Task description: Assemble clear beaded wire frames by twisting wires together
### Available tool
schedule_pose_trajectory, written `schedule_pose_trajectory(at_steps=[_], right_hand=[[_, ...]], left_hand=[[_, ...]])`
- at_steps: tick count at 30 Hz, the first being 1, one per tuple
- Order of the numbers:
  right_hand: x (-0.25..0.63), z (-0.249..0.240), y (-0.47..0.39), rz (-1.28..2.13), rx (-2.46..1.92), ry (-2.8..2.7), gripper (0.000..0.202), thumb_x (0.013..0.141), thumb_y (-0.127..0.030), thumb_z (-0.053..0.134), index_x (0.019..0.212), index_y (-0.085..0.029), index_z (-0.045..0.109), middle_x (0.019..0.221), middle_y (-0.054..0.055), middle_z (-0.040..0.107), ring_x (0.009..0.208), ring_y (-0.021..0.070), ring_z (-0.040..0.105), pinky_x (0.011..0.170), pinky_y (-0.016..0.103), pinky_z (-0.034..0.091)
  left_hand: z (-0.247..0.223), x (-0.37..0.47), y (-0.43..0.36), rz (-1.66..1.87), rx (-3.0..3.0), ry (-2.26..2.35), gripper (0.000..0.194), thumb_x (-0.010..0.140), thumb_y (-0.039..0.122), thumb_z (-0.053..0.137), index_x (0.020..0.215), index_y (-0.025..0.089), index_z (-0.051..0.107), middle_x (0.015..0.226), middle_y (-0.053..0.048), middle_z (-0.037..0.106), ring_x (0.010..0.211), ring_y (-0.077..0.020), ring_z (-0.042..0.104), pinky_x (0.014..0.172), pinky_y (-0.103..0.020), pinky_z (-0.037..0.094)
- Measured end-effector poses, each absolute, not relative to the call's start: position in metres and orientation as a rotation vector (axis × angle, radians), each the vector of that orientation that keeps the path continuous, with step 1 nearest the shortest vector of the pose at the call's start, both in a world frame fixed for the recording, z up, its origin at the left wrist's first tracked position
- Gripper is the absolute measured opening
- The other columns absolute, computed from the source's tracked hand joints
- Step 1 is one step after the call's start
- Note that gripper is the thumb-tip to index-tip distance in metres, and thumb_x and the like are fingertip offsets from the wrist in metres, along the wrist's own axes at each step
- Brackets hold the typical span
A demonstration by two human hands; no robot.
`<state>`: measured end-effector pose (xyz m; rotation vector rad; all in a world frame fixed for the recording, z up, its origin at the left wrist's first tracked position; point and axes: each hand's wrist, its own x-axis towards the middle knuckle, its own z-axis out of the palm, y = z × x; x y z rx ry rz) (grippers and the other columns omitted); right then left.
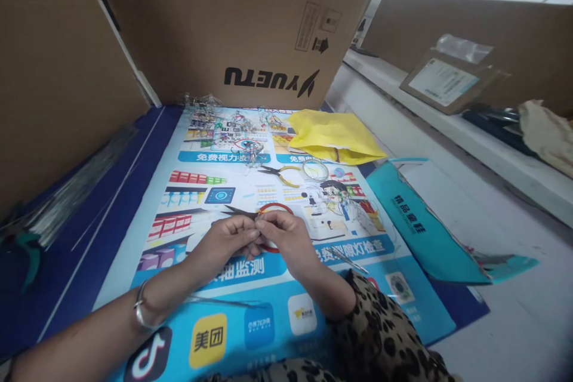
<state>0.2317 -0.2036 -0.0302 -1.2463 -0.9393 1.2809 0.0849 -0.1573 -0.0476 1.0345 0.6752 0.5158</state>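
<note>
My left hand [233, 237] and my right hand [286, 240] meet over the printed sheet, thumbs and fingertips pinched close together. Whatever lies between the fingertips is too small to make out. A pair of scissors [276, 208] with red-orange handles shows just behind and under the fingers, dark blades pointing left; the hands hide its middle. Past it lie pliers [286, 176] with yellow handles, jaws to the left, beside a clear round roll [315, 170]. Thin metal wires [226, 300] lie near my left wrist, and a slim metal tool [347, 259] lies right of my right hand.
Tangled wire pieces [250, 152] spread over the sheet's far part. A yellow pouch [335, 134] lies at the back, before a tall cardboard box [215, 24]. A torn teal box piece [421, 227] is at right; a wire bundle [85, 191] and teal-handled tool [29, 256] at left.
</note>
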Motion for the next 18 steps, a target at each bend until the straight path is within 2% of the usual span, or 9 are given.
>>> schedule_pose_trajectory(at_steps=[7, 12, 14, 16, 18], right_hand=[[0.226, -0.031, -0.208, 1.390, -1.110, -0.891, 0.028, 0.066, -0.043, 0.071, 0.077, -0.019, 0.063, 0.058, -0.004, 0.059, 0.047, 0.0114, 0.057, 0.050, 0.026, 0.049], [0.220, -0.024, -0.211, 1.385, -1.095, -0.923, 0.033, 0.066, -0.049, 0.069, 0.073, -0.019, 0.057, 0.053, -0.006, 0.054, 0.045, 0.0106, 0.056, 0.048, 0.024, 0.047], [0.228, -0.006, -0.217, 1.238, -1.170, -1.045, 0.028, 0.071, -0.046, 0.064, 0.072, -0.019, 0.058, 0.059, -0.005, 0.056, 0.053, 0.0107, 0.058, 0.056, 0.024, 0.048], [0.246, 0.018, -0.230, 0.970, -1.296, -1.248, 0.021, 0.078, -0.040, 0.059, 0.072, -0.020, 0.061, 0.072, -0.002, 0.061, 0.070, 0.0118, 0.059, 0.069, 0.025, 0.047], [0.271, 0.039, -0.247, 0.736, -1.495, -1.507, 0.019, 0.084, -0.036, 0.054, 0.078, -0.022, 0.065, 0.081, 0.000, 0.064, 0.081, 0.0138, 0.059, 0.077, 0.027, 0.044]], left_hand=[[-0.047, 0.082, -0.156, 0.512, 1.003, 0.688, 0.026, 0.065, 0.035, 0.076, 0.072, 0.013, 0.064, 0.063, -0.002, 0.065, 0.053, -0.0107, 0.058, 0.054, -0.021, 0.046], [-0.046, 0.081, -0.156, 0.468, 0.992, 0.713, 0.028, 0.059, 0.036, 0.080, 0.068, 0.014, 0.066, 0.058, -0.002, 0.064, 0.053, -0.0124, 0.058, 0.054, -0.021, 0.047], [-0.046, 0.080, -0.157, 0.469, 0.990, 0.733, 0.029, 0.060, 0.036, 0.079, 0.077, 0.016, 0.068, 0.067, -0.003, 0.068, 0.063, -0.0145, 0.062, 0.062, -0.022, 0.050], [-0.047, 0.079, -0.157, 0.503, 1.006, 0.787, 0.034, 0.062, 0.037, 0.078, 0.088, 0.018, 0.067, 0.083, -0.003, 0.070, 0.078, -0.0168, 0.065, 0.072, -0.023, 0.051], [-0.048, 0.078, -0.156, 0.538, 1.058, 0.875, 0.036, 0.064, 0.039, 0.076, 0.092, 0.020, 0.066, 0.090, -0.003, 0.070, 0.083, -0.0165, 0.064, 0.073, -0.022, 0.050]])
